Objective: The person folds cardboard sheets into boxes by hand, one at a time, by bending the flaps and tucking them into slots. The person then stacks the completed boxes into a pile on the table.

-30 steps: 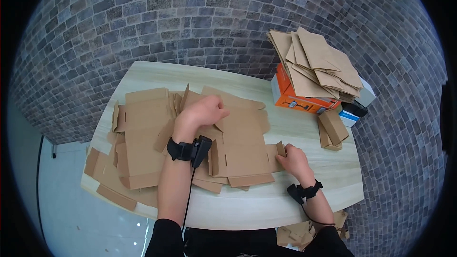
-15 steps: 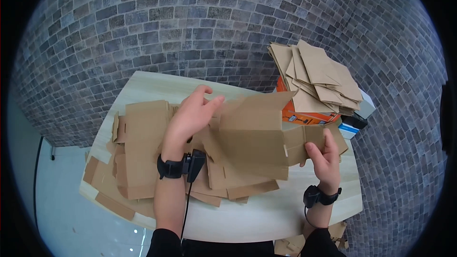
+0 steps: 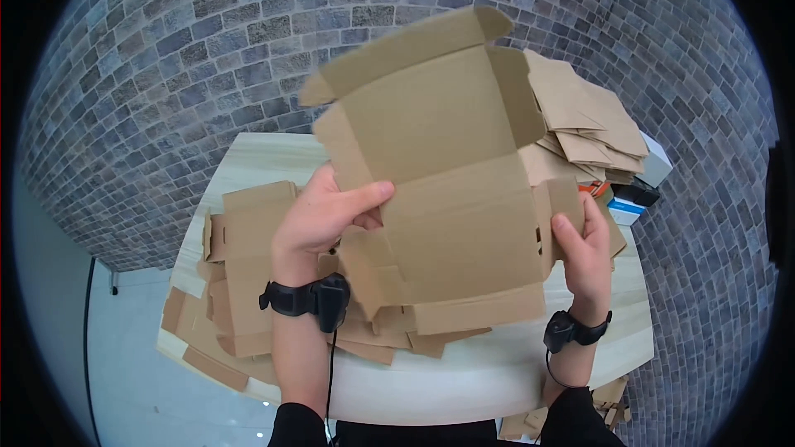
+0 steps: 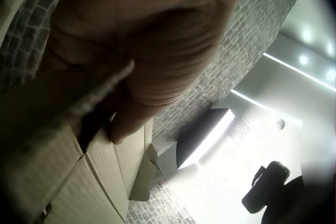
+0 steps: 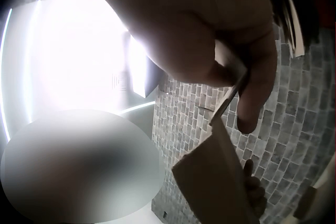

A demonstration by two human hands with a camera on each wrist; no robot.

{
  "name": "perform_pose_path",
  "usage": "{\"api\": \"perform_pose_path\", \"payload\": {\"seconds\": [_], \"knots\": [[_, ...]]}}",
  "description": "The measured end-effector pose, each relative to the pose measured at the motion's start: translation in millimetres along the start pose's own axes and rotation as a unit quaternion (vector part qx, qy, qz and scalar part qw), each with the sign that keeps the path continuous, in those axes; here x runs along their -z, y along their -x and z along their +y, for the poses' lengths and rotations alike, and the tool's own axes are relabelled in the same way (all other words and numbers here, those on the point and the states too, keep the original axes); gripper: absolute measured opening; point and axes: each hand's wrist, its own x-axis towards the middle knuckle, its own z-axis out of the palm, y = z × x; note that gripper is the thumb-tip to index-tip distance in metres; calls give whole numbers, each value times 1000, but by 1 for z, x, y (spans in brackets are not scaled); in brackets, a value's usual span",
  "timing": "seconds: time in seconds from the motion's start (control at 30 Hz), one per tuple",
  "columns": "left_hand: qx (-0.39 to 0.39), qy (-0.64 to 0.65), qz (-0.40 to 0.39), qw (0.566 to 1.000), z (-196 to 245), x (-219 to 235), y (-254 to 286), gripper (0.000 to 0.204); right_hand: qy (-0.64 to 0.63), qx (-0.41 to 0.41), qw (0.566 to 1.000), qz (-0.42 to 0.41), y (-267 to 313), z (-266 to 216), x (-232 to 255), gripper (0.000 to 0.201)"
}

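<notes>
An unfolded cardboard box blank (image 3: 464, 232) is held up over the table, tilted, its lid panel and side flaps spread toward the wall. My left hand (image 3: 323, 213) grips its left edge, thumb on the near face and fingers behind the board. At the right side, my right hand (image 3: 585, 252) pinches a small end flap between thumb and fingers. The left wrist view has the left hand (image 4: 142, 35) close over the creased cardboard (image 4: 79, 192). In the right wrist view, the right hand (image 5: 210, 35) holds the flap's thin edge.
More flattened box blanks (image 3: 258, 261) lie overlapping on the left of the pale table (image 3: 439, 393). Back right, a pile of flat cardboard (image 3: 592, 108) rests on an orange box, beside a blue-and-white box (image 3: 625, 210). Cardboard scraps (image 3: 522, 426) lie below the near right edge.
The right hand has lifted the blank off the pile by its end flap and raised it. The left hand, free half a second ago, now grips its left edge.
</notes>
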Motion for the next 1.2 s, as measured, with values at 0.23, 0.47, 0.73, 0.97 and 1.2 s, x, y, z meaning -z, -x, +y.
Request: {"api": "perform_pose_path", "payload": {"seconds": [0.23, 0.47, 0.73, 0.97, 1.2], "knots": [[-41, 22, 80, 996, -11, -7, -11, 13, -445, -56, 888, -97, -7, -3, 11, 63], [-11, -18, 61, 998, -7, -8, -8, 11, 10, 173, 982, -76, -4, 11, -2, 86], [32, -42, 37, 998, -4, -5, -3, 10, -87, 227, 970, 31, -6, 17, -24, 86], [13, 100, 90, 991, 3, -27, -9, 27, 93, 327, 936, -93, -12, 22, -1, 24], [-172, 50, 165, 970, -11, -43, -21, 30, 92, 295, 929, -205, -7, 16, -8, 44]]}}
